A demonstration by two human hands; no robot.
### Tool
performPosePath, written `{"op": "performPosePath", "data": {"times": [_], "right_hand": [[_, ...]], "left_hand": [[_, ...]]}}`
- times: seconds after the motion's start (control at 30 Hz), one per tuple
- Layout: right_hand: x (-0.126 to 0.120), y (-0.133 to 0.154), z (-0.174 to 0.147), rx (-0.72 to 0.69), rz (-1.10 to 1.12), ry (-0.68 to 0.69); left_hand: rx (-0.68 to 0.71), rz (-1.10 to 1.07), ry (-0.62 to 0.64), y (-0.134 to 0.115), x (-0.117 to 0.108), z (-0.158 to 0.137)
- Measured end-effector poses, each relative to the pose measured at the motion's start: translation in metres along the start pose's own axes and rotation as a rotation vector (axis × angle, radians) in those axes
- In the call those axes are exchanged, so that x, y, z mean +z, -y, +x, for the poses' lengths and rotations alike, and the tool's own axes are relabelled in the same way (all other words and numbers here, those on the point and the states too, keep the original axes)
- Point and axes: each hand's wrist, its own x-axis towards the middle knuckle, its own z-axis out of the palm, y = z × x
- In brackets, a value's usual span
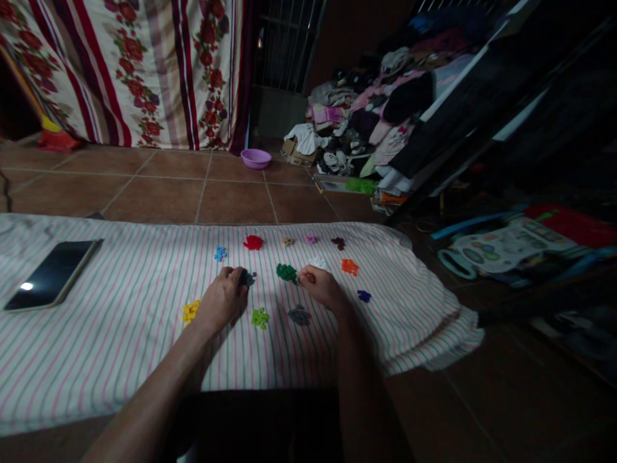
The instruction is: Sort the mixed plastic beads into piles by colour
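Note:
My left hand [224, 296] rests on the striped cloth with its fingers curled down at a pile of dark grey-blue small pieces [249, 278]; the fingertips are partly hidden. My right hand [319, 285] is closed in a pinch between the dark green pile [286, 272] and the white pile [317, 263]. What its fingertips hold, if anything, is too small to make out. Lime green pieces [260, 318] and grey pieces [299, 315] lie nearer to me, between my forearms. Yellow pieces [191, 312] sit left of my left wrist.
Light blue [220, 253], red [253, 242], tan [288, 242], pink [311, 239], brown [338, 244], orange [349, 267] and dark blue [364, 296] piles lie around. A phone [53, 273] is at left on the striped cloth [120, 347]. Beyond are a purple basin [256, 158] and heaped clothes.

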Motion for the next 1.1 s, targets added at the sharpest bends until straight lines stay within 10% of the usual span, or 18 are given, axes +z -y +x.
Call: {"op": "performPosePath", "data": {"times": [0.7,0.93,1.1], "right_hand": [[0.004,0.009,0.002,-0.015,0.173,0.112],[0.003,0.001,0.007,0.125,0.266,-0.131],[0.022,-0.013,0.014,-0.058,0.099,-0.351]], "left_hand": [[0.003,-0.014,-0.008,0.003,0.0,0.001],[0.002,-0.009,0.007,0.004,-0.001,0.002],[-0.004,-0.018,0.027,0.003,-0.001,0.002]]}}
